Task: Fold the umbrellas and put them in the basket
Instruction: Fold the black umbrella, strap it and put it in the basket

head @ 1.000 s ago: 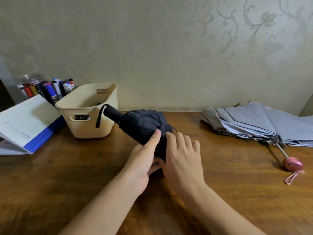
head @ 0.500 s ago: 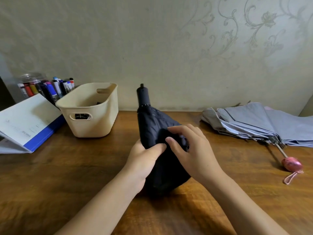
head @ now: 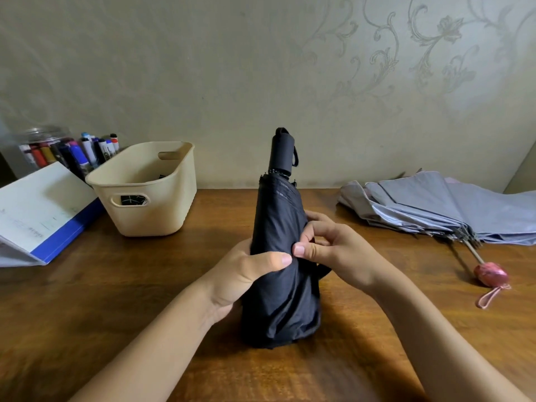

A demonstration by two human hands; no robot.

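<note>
Umbrella [head: 282, 300] upright (inside left grip [head: 246, 274])

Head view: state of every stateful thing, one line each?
black umbrella: collapsed, upright, handle up, canopy loose.
grey umbrella: not folded, lying flat, canopy loose.
basket: upright, something dark inside.
left hand: grips the black umbrella.
right hand: pinches its canopy.

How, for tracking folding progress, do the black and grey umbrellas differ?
The black umbrella stands upright, gripped by the left hand and right hand; the grey umbrella lies flat on the table, untouched. The black umbrella is gathered into a compact bundle; the grey umbrella's canopy is loose, its shaft exposed. Both are outside the basket.
</note>
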